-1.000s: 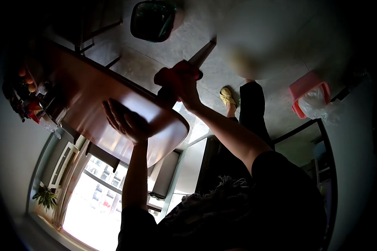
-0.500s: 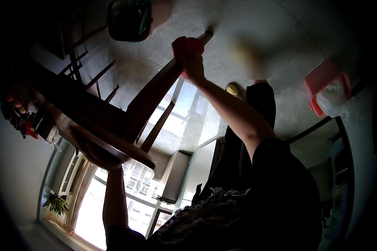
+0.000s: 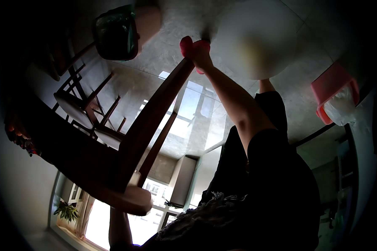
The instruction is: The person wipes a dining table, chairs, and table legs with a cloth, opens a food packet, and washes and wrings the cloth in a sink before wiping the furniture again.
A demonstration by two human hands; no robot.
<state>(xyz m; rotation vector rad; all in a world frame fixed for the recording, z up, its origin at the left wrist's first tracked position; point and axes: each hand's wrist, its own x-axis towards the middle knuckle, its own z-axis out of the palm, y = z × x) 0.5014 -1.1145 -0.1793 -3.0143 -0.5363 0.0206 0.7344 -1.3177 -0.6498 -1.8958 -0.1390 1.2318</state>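
Note:
My right hand (image 3: pixel 202 58) is closed around a red cloth (image 3: pixel 187 47) pressed against the lower end of a dark wooden table leg (image 3: pixel 157 104). The cloth wraps the leg near its foot and bulges out on both sides. The table top (image 3: pixel 132 200) shows its rounded edge at the lower left. My left forearm (image 3: pixel 120 228) reaches up behind that edge, and the table hides the hand and its fingers. A second, thinner-looking leg (image 3: pixel 158 146) stands beyond the first.
Dark stools (image 3: pixel 73 108) stand beyond the table. A lined trash bin (image 3: pixel 115 35) is at the top left. At right is a pink bin (image 3: pixel 331 90) with a plastic bag. A pale, blurred round shape (image 3: pixel 255 42) covers part of the floor near my leg.
The view has shifted, and the table edge now sits lower, covering my left hand, which was visible at the edge before. My right hand remains at the leg's lower end with the cloth.

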